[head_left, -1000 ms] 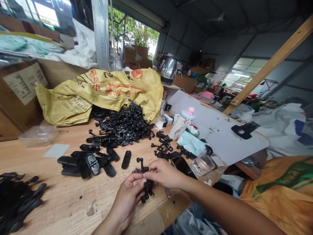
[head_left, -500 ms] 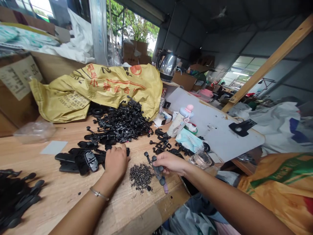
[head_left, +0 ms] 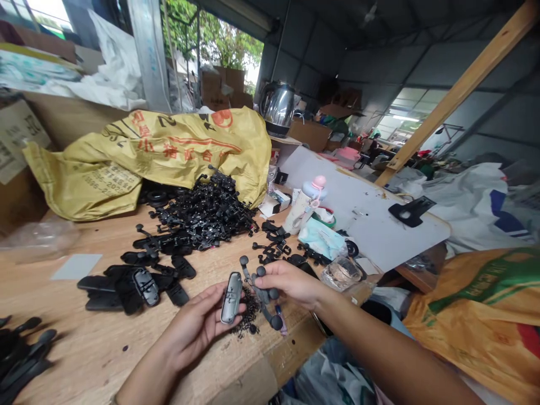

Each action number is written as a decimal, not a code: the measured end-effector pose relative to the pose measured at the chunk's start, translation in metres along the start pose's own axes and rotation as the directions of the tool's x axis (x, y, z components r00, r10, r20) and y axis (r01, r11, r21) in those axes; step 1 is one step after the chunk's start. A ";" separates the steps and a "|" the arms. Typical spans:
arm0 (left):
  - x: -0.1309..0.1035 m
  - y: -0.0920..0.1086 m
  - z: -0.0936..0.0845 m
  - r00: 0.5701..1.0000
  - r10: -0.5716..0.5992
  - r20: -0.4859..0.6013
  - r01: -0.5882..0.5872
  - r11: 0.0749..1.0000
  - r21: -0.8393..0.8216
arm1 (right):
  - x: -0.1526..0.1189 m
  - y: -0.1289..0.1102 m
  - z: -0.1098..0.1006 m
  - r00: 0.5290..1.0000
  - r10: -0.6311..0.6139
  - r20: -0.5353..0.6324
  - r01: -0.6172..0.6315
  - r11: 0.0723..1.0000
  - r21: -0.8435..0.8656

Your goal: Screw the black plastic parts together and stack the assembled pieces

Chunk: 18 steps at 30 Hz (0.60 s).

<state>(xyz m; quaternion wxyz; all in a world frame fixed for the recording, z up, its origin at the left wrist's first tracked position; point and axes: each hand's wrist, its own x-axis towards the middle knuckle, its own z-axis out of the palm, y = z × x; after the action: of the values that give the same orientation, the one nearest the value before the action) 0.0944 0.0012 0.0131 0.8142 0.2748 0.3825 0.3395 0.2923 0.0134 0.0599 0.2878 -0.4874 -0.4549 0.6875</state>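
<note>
My left hand (head_left: pixel 196 320) is closed around the edges of an oblong plastic shell (head_left: pixel 232 298), its hollow grey inner face turned up. Close beside it, my right hand (head_left: pixel 293 284) pinches a black plastic bracket (head_left: pixel 265 297) with several arms ending in round pads. A gap shows between shell and bracket. Partly hidden beneath both hands lies a small pile of tiny dark screw-like parts (head_left: pixel 250 315). Left of my hands, similar black oblong shells (head_left: pixel 126 288) lie loosely stacked. A large heap of black jointed parts (head_left: pixel 206 216) is farther back.
A yellow sack (head_left: pixel 189 152) lies behind the heap. To the right are a bottle (head_left: pixel 300 211), a pale blue packet (head_left: pixel 323 239) and a tilted white board (head_left: pixel 350 208). More black parts (head_left: pixel 25 349) lie at the left edge. An orange bag (head_left: pixel 476 309) is at right.
My left hand has come back from the stacked shells with one shell and turned palm up beside the bracket. My right hand still holds the bracket. The view has shifted slightly.
</note>
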 end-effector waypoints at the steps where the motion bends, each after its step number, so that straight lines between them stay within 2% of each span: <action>1: -0.002 -0.003 0.001 1.000 -0.015 -0.003 0.015 0.994 -0.108 | 0.001 0.001 0.003 1.000 0.002 0.003 -0.002 1.000 0.024; 4: -0.006 -0.008 0.004 1.000 -0.010 -0.016 0.005 0.969 -0.248 | 0.003 0.007 0.014 1.000 -0.014 -0.014 0.016 0.995 0.102; 9: -0.014 -0.017 0.009 0.999 0.036 0.035 -0.022 0.940 -0.341 | 0.003 0.025 0.030 0.997 -0.044 -0.057 0.057 0.968 0.243; 12: -0.016 -0.021 0.011 0.994 0.041 0.099 -0.003 0.932 -0.362 | 0.002 0.031 0.036 0.996 -0.065 -0.055 0.077 0.963 0.257; 18: -0.014 -0.025 0.011 0.990 0.061 0.128 -0.011 0.933 -0.360 | 0.004 0.030 0.038 0.994 -0.086 -0.072 0.100 0.971 0.219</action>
<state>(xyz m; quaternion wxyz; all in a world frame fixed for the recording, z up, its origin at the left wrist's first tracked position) 0.1051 -0.0273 0.0073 0.8685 0.1513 0.2522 0.3989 0.2565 -0.0089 0.0351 0.3865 -0.4512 -0.3885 0.7043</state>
